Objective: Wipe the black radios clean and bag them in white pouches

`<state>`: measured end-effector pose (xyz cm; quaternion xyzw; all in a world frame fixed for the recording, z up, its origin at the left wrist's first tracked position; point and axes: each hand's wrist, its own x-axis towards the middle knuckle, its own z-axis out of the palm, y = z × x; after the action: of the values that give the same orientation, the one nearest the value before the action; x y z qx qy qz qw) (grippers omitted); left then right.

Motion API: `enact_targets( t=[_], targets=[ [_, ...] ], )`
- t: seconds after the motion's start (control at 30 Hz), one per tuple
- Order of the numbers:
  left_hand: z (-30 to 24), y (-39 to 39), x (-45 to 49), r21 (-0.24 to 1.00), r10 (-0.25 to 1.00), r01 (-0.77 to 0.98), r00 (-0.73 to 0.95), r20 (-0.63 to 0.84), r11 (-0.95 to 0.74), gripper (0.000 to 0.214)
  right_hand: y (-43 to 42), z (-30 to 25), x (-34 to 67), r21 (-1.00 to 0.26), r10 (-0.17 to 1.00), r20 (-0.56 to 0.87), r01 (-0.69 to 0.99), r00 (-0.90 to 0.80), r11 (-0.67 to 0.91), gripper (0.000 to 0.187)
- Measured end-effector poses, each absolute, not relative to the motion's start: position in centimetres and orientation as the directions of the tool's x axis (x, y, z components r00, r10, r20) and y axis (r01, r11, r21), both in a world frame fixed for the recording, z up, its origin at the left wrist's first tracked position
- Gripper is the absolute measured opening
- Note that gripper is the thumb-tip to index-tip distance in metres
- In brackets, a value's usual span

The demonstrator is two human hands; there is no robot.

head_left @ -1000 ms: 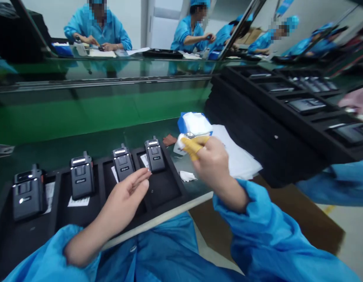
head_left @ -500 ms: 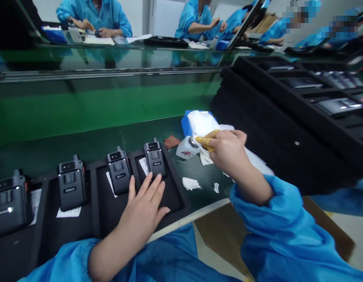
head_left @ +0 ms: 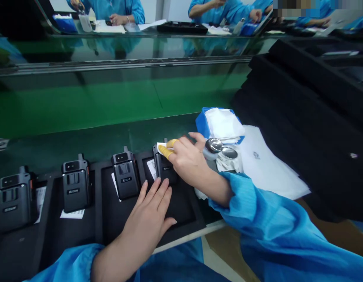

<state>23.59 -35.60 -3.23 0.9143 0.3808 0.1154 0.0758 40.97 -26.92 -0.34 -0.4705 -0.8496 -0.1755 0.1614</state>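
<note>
Several black two-way radios marked "Riton" lie in the compartments of a black foam tray (head_left: pixel 181 209). My right hand (head_left: pixel 189 160), with yellow finger cots on two fingers, presses a small white wipe (head_left: pixel 160 145) onto the top of the rightmost radio (head_left: pixel 166 169). My left hand (head_left: pixel 149 211) lies flat with fingers stretched, its fingertips at that radio's lower end. Left of it are a second radio (head_left: pixel 126 178), a third radio (head_left: pixel 74 190) and another radio (head_left: pixel 15 203), with printed white labels partly under or beside them.
A bottle with a metal pump top (head_left: pixel 213 145) stands right of my right hand. Behind it is a blue box (head_left: pixel 201 122) of white wipes, with white paper (head_left: pixel 266 164) alongside. Stacked black foam trays (head_left: pixel 302 129) rise at the right. Co-workers in blue sit across the bench.
My right hand has moved left from the bottle's top to the rightmost radio, carrying the wipe. My left hand stays flat by the same radio. The view has shifted a little.
</note>
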Motion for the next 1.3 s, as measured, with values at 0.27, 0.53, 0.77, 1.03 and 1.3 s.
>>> enact_targets(
  t=[0.27,0.53,0.77,1.03,1.3],
  targets=[
    [-3.0,-35.6,23.6,0.280,0.719,0.671,0.682,0.131,-0.687,0.046,-27.2,-0.8,42.0,0.206,0.722,0.474,0.861,-0.504,0.466,0.030],
    [-3.1,-35.7,23.5,0.279,0.714,0.666,0.688,0.129,-0.692,0.049,-26.7,-1.0,41.1,0.267,0.729,0.479,0.872,-0.489,0.410,0.032],
    [-3.3,-35.8,23.4,0.276,0.721,0.671,0.675,0.155,-0.688,0.049,-28.2,-1.0,41.9,0.288,0.710,0.525,0.883,-0.470,0.371,0.031],
    [-3.2,-35.6,23.3,0.249,0.698,0.657,0.699,0.153,-0.712,0.050,-28.8,-0.3,42.7,0.309,0.756,0.567,0.935,-0.327,0.173,0.032],
    [-3.3,-35.5,23.2,0.208,0.673,0.642,0.724,0.151,-0.738,0.051,-32.3,-1.5,41.2,0.216,0.713,0.477,0.855,-0.515,0.472,0.030]
  ],
)
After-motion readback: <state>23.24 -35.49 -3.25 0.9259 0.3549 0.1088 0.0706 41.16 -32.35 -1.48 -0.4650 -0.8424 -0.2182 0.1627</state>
